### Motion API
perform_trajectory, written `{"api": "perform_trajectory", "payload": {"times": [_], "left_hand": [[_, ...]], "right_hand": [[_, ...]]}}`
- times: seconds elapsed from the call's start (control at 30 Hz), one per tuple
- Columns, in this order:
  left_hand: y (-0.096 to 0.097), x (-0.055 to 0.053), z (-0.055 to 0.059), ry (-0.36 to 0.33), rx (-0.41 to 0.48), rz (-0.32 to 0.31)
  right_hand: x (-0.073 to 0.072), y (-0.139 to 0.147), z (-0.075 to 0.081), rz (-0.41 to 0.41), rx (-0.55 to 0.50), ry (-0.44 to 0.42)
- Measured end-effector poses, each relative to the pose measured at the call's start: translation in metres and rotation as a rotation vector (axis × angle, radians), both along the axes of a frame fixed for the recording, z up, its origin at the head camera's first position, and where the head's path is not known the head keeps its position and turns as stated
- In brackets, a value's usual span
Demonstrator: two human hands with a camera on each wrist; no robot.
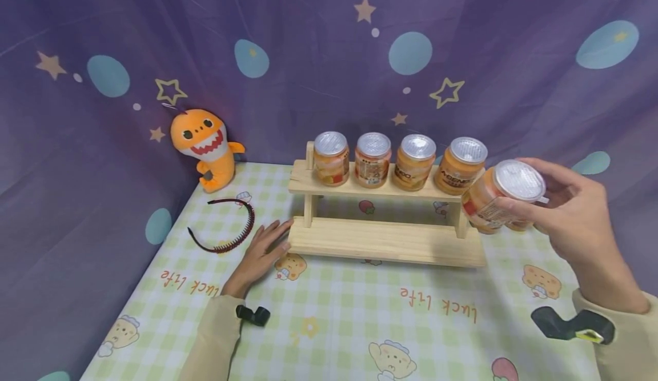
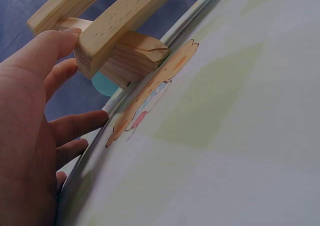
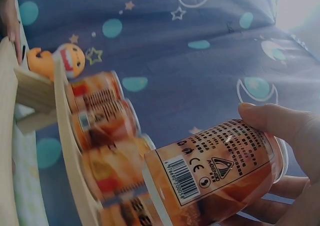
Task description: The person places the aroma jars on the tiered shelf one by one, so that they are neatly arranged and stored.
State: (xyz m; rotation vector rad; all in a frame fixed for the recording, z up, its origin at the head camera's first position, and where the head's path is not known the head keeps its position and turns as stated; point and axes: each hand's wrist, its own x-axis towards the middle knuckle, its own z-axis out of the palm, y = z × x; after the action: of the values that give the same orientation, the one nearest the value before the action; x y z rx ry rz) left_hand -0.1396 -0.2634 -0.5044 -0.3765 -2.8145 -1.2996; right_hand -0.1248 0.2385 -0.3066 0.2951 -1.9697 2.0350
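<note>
Fingers and thumb of the right hand (image 1: 578, 215) grip one tilted jar (image 1: 495, 191) above the table (image 1: 334, 304), at three o'clock of the wooden rack (image 1: 380, 241). The left hand (image 1: 262, 251) lies at eight o'clock, fingers extended and spread, touching the rack's end. Four jars (image 1: 372, 167) stand in one row on the upper shelf (image 1: 356, 190); others behind the gripped one are partly hidden, their count unclear. One shark toy (image 1: 218, 168) sits at ten o'clock, one headband (image 1: 251, 221) at nine.

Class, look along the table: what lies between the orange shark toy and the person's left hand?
A dark, curved headband lies there on the checked tablecloth, between the orange shark toy and the left hand; the head view shows it.
</note>
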Motion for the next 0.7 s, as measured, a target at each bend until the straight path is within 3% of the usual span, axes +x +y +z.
{"api": "perform_trajectory", "payload": {"times": [0.2, 0.7], "left_hand": [[-0.001, 0.0, 0.0, 0.005, 0.002, -0.003], [-0.001, 0.0, 0.001, 0.023, 0.013, -0.015]], "right_hand": [[-0.001, -0.025, -0.005, 0.079, 0.012, -0.032], [-0.009, -0.088, -0.021, 0.153, 0.294, -0.053]]}}
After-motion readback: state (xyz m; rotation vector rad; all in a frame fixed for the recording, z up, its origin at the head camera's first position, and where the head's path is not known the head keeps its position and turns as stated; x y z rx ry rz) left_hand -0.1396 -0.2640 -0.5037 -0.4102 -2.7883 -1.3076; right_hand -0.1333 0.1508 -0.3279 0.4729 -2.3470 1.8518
